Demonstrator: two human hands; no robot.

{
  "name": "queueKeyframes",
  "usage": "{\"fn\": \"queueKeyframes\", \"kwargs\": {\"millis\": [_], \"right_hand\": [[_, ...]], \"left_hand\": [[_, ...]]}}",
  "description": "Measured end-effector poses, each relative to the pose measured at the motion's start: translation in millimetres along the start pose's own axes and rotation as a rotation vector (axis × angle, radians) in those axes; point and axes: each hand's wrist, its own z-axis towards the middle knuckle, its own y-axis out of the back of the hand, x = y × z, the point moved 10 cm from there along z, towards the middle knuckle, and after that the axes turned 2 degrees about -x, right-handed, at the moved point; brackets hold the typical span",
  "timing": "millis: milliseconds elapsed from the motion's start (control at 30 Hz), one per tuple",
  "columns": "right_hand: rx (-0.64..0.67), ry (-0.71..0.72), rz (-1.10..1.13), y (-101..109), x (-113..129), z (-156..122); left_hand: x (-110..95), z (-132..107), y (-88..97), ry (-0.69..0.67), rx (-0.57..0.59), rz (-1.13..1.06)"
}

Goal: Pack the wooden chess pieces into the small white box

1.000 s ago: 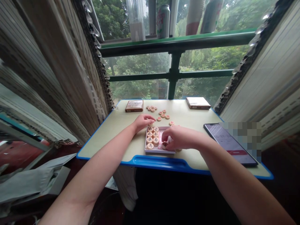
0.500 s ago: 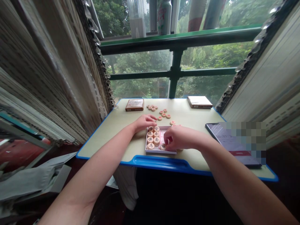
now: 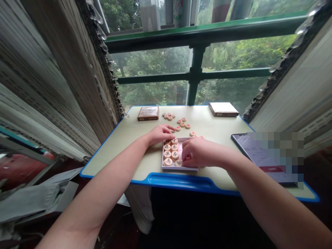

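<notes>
A shallow white box (image 3: 164, 165) on the table holds round wooden Chinese chess pieces with black characters, lined up in two columns on its left side. My right hand (image 3: 201, 152) is over the box's right part, fingers curled, the fingertips at the right edge of a chess piece (image 3: 178, 163) in the near row. That hand hides much of the box's right side. At the far left corner of the box rests my left hand (image 3: 160, 134), its fingers extended and slightly bent over the far rim, with no piece seen in it.
Red-marked pieces (image 3: 182, 124) lie loose beyond the box, with another cluster (image 3: 168, 116) farther back. A brown flat box (image 3: 148, 113) sits back left, a white-topped one (image 3: 223, 109) back right. A phone or tablet (image 3: 259, 155) lies at the right. The table has a blue rim (image 3: 178, 181).
The near-row piece by my right fingertips has shifted slightly left, toward the left column. My left hand stays at the box's far corner. The view has tilted a little.
</notes>
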Motion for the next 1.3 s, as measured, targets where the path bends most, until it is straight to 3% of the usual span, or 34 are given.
{"fn": "queueKeyframes", "kwargs": {"millis": [233, 533, 800, 1300], "right_hand": [[0.017, -0.045, 0.006, 0, -6, -1], [-0.028, 0.041, 0.01, -4, -2, 4], [0.001, 0.026, 0.018, -8, -3, 4], [0.029, -0.032, 0.021, -9, -2, 5]], "left_hand": [[-1, -1, -0.8, 0.02, 0.011, -0.048], [5, 0, -1.9, 0.061, -0.001, -0.075], [6, 0, -1.4, 0.085, 0.0, -0.08], [1, -3, -3.1, 0.023, 0.091, 0.04]]}}
